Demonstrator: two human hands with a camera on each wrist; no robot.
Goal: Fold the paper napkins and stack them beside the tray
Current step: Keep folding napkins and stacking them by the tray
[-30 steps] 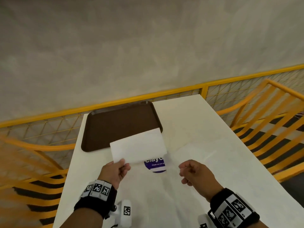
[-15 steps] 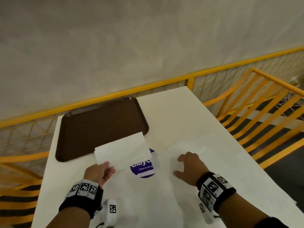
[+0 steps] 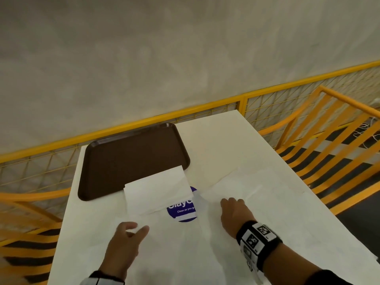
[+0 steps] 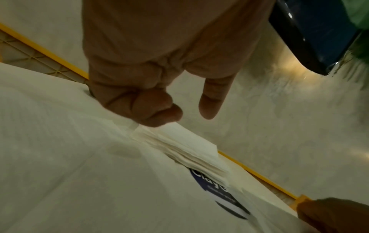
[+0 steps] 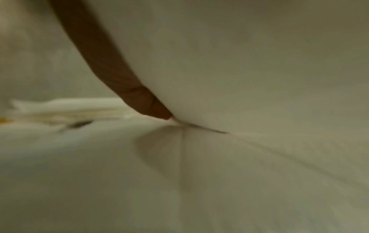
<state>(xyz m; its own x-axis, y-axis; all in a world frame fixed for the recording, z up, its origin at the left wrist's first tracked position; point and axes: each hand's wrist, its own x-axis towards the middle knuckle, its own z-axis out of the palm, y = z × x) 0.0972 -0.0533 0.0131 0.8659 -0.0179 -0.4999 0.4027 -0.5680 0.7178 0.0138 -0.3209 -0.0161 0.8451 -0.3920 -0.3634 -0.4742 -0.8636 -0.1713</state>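
Folded napkins [image 3: 157,191] lie stacked beside brown tray [image 3: 131,157] on white table [image 3: 222,138]; both hands' fingers released.

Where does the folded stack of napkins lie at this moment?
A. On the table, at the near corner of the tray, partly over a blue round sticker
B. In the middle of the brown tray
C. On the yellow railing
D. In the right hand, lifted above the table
A: in the head view the folded napkin stack lies on the table, its far edge overlapping the brown tray's near corner, its near edge over the blue sticker.
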